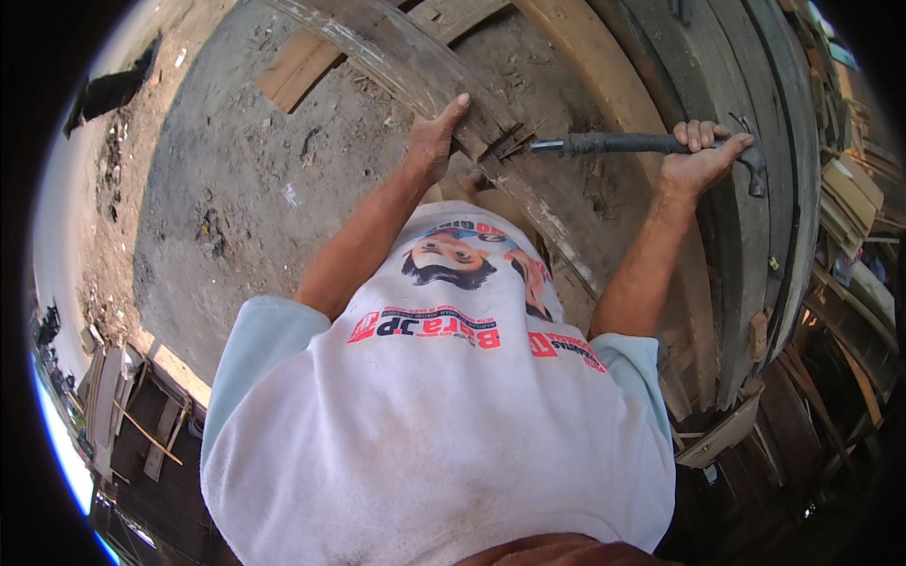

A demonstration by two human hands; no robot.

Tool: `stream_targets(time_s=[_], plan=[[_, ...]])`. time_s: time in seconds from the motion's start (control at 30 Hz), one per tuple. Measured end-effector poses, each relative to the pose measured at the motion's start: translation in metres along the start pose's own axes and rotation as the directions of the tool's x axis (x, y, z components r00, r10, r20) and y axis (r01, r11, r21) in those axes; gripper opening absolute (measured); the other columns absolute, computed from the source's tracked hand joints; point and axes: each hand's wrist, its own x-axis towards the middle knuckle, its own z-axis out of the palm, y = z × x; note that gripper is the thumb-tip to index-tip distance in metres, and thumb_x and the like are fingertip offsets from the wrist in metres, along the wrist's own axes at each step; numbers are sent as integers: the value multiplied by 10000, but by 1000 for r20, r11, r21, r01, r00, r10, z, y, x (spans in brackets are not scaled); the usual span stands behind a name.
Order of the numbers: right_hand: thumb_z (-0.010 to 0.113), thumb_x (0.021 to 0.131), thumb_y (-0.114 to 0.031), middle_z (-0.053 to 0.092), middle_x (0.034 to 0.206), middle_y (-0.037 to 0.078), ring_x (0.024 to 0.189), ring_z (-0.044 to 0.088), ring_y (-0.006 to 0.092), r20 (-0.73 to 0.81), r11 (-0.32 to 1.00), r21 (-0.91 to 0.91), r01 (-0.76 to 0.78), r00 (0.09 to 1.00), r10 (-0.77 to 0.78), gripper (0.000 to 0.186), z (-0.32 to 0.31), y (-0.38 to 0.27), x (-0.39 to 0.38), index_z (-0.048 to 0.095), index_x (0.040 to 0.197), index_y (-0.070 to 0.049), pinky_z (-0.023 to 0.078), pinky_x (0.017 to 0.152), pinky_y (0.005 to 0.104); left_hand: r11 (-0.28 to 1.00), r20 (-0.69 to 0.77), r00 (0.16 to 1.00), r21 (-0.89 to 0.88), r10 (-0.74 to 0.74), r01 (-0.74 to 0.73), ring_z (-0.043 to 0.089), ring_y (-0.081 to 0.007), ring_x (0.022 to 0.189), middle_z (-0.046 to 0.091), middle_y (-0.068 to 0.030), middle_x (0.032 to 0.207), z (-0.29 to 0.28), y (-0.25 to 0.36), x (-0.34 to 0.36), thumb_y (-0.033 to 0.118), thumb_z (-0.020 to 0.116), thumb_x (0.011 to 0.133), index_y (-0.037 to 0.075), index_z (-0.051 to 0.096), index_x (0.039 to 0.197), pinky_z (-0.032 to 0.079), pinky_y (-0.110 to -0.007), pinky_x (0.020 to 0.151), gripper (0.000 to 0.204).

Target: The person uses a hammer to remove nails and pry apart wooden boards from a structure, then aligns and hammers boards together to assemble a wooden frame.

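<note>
A: What is the left hand [436,137] doing?

B: It is gripping a weathered grey plank [444,80]. The fingers are curling over the plank's far edge and the palm is pressing on its near face. The plank is running slanted, from beyond the hand down toward the person's chest.

A: And the right hand [700,160]?

B: It is closing around the dark handle of a long metal tool [623,143]; I believe it is a claw hammer. The fingers are wrapping fully over the handle. The curved head is sticking out just past the right side of this hand, and the other end is reaching toward the left hand.

A: Is that end touching the plank?

B: It is meeting the plank just beside the left hand, at a splintered spot [505,141]. I cannot tell if it is going under the wood.

A: What is lying around the hands?

B: Behind the right hand, thick curved wooden beams [755,264] are standing close together. Beyond the left hand, a short pale board [297,68] is lying on the dusty ground [236,189].
</note>
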Motion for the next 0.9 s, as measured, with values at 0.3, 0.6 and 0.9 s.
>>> stream_targets(time_s=[0.3,0.6,0.9], plan=[[407,1042,-687,339,601,-42,488,335,93,448,978,70,-196,882,145,580,8,40,29,507,820,-161,326,466,270,994,17,1000,109,15,-16,664,-232,1107,659,-145,1254,-7,-2,-2,429,742,963,-54,560,1336,560,-380,969,636],[467,1045,-642,378,658,-34,552,387,105,124,964,78,-255,962,244,535,-33,78,43,489,886,-131,390,553,304,995,41,998,86,45,-48,647,-249,1158,636,-163,1320,-14,-9,3,423,722,978,-55,531,1378,532,-387,1029,651],[494,1062,-578,406,665,-31,541,381,83,112,947,86,-308,948,298,487,-32,109,22,494,896,-120,352,518,257,998,30,999,49,-43,41,674,-254,1108,645,-171,1274,-40,-11,-17,448,724,972,-40,535,1366,567,-396,962,654]])
